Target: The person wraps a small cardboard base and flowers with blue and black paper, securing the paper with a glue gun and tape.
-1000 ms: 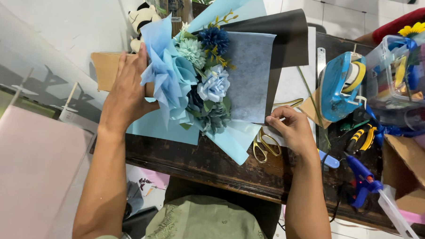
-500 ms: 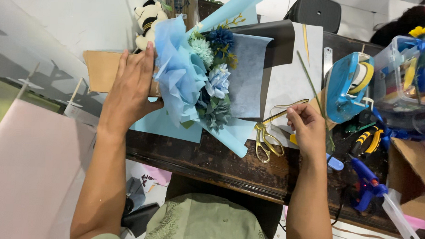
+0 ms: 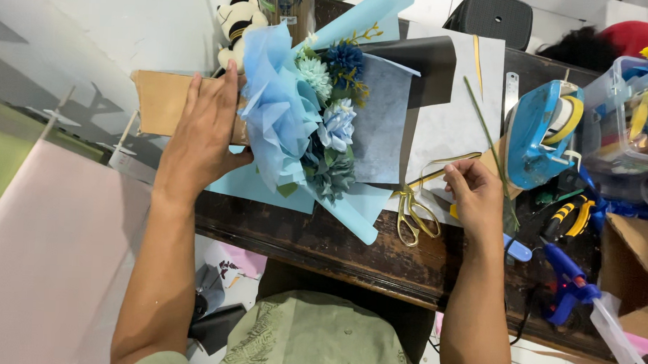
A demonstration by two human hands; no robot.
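The left hand (image 3: 205,138) presses the blue bouquet (image 3: 308,124) at centre; the right hand (image 3: 474,194) pinches a green stem (image 3: 486,130) beside gold scissors (image 3: 416,207).

One bouquet (image 3: 319,124), one pair of scissors (image 3: 416,207), one tape dispenser (image 3: 537,135), one glue gun (image 3: 568,280), one plush toy (image 3: 238,21).

Two bare forearms are seen from above, uncovered from elbow to wrist, with no sleeve reaching over them. No watch, bracelet, ring or glove is worn on the left hand (image 3: 205,138) or on the right hand (image 3: 474,198). The fingernails are kept short and unpainted. The torso is covered by an olive-green garment (image 3: 311,339) of soft, slightly creased fabric, on which a paler, fine printed or stitched pattern is set in a band near the left side of the chest. The garment's short sleeve edge is just caught at the left upper arm.
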